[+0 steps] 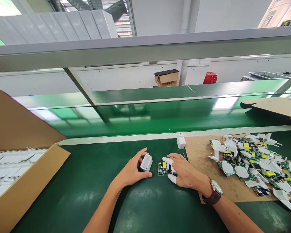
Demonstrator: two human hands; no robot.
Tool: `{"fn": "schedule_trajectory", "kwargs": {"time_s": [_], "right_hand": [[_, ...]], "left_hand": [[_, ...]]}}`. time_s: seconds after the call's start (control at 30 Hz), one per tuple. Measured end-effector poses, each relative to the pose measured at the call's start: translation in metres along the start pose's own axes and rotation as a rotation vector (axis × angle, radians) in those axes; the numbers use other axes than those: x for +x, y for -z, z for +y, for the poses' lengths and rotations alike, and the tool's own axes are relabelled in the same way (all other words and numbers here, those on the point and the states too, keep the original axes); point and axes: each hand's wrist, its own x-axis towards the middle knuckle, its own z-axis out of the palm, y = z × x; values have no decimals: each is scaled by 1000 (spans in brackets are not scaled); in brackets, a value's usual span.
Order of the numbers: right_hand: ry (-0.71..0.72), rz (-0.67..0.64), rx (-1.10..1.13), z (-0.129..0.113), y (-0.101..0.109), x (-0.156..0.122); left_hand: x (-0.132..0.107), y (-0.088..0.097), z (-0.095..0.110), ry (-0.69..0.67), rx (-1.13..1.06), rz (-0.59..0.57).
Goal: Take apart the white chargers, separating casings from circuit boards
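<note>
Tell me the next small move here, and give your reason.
I'd probably have the right hand bring the circuit board slightly nearer the white casing. The board sits between that hand's thumb and index finger, the left hand curls around the casing, and only a strip of green table separates the two parts.

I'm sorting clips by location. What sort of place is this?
Probably an electronics assembly workshop: the right hand is at a circuit board, more boards lie heaped on cardboard, and a long green surface, perhaps a conveyor, runs behind the bench.
</note>
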Motion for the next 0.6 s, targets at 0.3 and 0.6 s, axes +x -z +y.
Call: {"fn": "schedule_trajectory", "kwargs": {"time_s": [0.3,0.6], "right_hand": [[6,329,125,-18,5,8],[86,401,-21,-30,5,10]], "left_hand": [[5,-14,-4,-283,112,211],[5,-25,-4,-437,208,249]]}}
